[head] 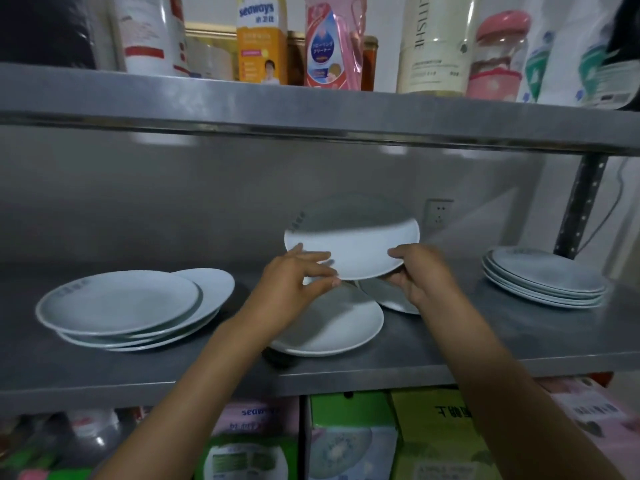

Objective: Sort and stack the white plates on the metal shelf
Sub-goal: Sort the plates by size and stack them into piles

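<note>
I grip one white plate (349, 247) in my left hand (294, 292) and right hand (420, 275), lifted above two loose plates (332, 327). The right stack (545, 282) looks tidy; the left pile (128, 308) still needs squaring.

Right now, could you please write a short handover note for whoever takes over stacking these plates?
Left hand and right hand each grip one edge of a raised white plate, tilted above the metal shelf.
Done: uneven left stack, neater right stack.
Left: place the raised plate; sort the middle plates under the hands; perhaps straighten the left stack.
</note>
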`<state>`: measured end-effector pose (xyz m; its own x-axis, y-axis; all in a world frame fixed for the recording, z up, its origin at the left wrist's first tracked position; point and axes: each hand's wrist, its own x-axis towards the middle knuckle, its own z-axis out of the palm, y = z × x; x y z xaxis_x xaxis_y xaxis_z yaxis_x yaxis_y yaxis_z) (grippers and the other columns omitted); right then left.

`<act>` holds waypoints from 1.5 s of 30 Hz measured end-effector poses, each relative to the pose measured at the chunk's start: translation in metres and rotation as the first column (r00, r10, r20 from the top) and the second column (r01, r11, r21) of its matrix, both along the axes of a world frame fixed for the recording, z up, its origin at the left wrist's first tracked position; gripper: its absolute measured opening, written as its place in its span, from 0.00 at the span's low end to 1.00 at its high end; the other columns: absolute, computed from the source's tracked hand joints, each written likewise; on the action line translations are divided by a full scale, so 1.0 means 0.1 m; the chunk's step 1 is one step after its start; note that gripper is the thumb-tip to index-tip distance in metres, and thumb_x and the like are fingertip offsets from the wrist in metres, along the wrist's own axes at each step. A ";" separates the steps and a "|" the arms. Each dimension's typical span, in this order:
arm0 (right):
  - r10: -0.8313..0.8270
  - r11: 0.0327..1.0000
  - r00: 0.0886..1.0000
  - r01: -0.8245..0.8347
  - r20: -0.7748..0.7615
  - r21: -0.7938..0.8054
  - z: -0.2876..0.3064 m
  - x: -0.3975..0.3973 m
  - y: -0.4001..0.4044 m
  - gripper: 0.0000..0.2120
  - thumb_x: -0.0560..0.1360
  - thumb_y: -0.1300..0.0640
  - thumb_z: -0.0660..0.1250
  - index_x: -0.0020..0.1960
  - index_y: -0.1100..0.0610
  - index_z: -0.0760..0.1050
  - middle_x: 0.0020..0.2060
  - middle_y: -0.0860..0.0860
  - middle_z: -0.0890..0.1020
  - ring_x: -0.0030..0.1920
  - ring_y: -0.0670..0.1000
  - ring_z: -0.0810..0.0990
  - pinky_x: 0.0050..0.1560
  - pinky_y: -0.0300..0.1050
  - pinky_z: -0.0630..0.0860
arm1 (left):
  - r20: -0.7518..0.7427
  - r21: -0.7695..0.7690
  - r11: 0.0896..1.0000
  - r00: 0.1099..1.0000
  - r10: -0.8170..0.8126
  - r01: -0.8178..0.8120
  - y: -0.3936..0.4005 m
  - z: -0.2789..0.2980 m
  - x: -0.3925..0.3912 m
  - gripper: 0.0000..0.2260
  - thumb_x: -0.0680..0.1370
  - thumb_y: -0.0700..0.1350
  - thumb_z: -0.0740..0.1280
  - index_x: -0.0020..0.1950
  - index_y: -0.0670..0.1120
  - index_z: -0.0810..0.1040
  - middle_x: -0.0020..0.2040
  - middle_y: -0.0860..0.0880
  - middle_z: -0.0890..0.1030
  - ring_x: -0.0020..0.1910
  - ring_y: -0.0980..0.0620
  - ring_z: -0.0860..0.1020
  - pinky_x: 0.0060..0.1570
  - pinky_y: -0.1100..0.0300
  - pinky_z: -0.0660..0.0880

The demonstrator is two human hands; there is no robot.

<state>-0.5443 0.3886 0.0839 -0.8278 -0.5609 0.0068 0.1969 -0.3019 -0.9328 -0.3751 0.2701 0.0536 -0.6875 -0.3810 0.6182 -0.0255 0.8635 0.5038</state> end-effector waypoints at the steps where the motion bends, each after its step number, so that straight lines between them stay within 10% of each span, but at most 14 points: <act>1: 0.035 0.999 0.999 -0.035 0.016 0.007 -0.02 0.01 -0.06 0.12 0.75 0.72 0.59 0.58 0.65 0.71 0.51 0.60 0.79 0.45 0.58 0.80 0.33 0.52 0.79 | 0.018 0.013 1.000 1.000 -0.014 0.014 -0.02 0.00 0.03 0.11 0.73 0.49 0.72 0.54 0.51 0.84 0.63 0.51 0.79 0.70 0.53 0.67 0.70 0.64 0.59; 4: 0.109 0.994 0.993 -0.110 0.053 0.013 -0.08 0.06 -0.23 0.12 0.75 0.73 0.58 0.57 0.67 0.71 0.52 0.61 0.79 0.45 0.60 0.80 0.27 0.49 0.79 | 0.053 -0.052 0.998 0.998 0.041 -0.038 -0.08 0.01 0.13 0.10 0.74 0.50 0.72 0.54 0.50 0.84 0.54 0.55 0.84 0.60 0.60 0.76 0.58 0.75 0.65; 7: 0.138 0.988 0.990 -0.138 0.001 0.063 -0.14 0.10 -0.34 0.06 0.75 0.73 0.60 0.50 0.68 0.72 0.47 0.62 0.79 0.43 0.60 0.81 0.29 0.51 0.81 | 0.108 -0.075 0.995 0.991 0.076 -0.068 -0.13 0.03 0.20 0.07 0.75 0.49 0.71 0.50 0.51 0.85 0.49 0.56 0.85 0.50 0.61 0.80 0.53 0.66 0.73; 12: 0.082 0.911 0.917 0.089 -0.390 0.402 -0.27 -0.01 -0.37 0.10 0.75 0.62 0.66 0.36 0.65 0.73 0.26 0.57 0.78 0.23 0.54 0.77 0.26 0.42 0.74 | 0.154 -0.055 0.995 0.984 0.089 -0.081 -0.19 -0.05 0.26 0.07 0.75 0.48 0.71 0.50 0.49 0.85 0.49 0.55 0.85 0.50 0.62 0.80 0.53 0.64 0.74; 16: 0.180 0.763 0.749 0.303 -0.637 0.571 -0.31 -0.16 -0.35 0.16 0.72 0.57 0.66 0.30 0.58 0.63 0.26 0.55 0.66 0.29 0.52 0.66 0.31 0.45 0.61 | 0.179 -0.031 0.997 0.981 0.071 -0.067 -0.25 -0.15 0.24 0.07 0.75 0.48 0.72 0.50 0.50 0.85 0.50 0.56 0.85 0.52 0.62 0.80 0.56 0.64 0.74; 29: 0.376 0.651 0.816 0.103 -0.438 0.752 -0.35 -0.29 -0.21 0.14 0.73 0.59 0.69 0.32 0.66 0.76 0.15 0.50 0.73 0.18 0.49 0.65 0.24 0.38 0.64 | 0.384 0.099 0.995 0.923 -0.019 -0.021 -0.38 -0.21 0.18 0.07 0.72 0.46 0.75 0.49 0.49 0.86 0.49 0.59 0.84 0.49 0.70 0.78 0.52 0.76 0.70; 37: 0.272 0.698 0.772 0.253 -0.575 0.670 -0.39 -0.44 -0.22 0.11 0.68 0.61 0.65 0.29 0.64 0.77 0.21 0.57 0.76 0.22 0.54 0.72 0.29 0.43 0.70 | 0.493 0.090 0.995 0.870 -0.016 -0.033 -0.39 -0.21 0.11 0.03 0.71 0.45 0.75 0.44 0.50 0.87 0.38 0.59 0.85 0.36 0.70 0.76 0.39 0.73 0.71; 45: 0.256 0.649 0.609 0.467 -0.751 0.601 -0.54 -0.85 0.07 0.15 0.68 0.61 0.65 0.52 0.51 0.81 0.55 0.51 0.82 0.55 0.54 0.79 0.54 0.43 0.73 | 0.593 -0.124 0.989 0.793 0.141 -0.083 -0.31 -0.16 0.06 0.06 0.74 0.51 0.71 0.48 0.54 0.85 0.48 0.59 0.85 0.52 0.58 0.78 0.65 0.54 0.67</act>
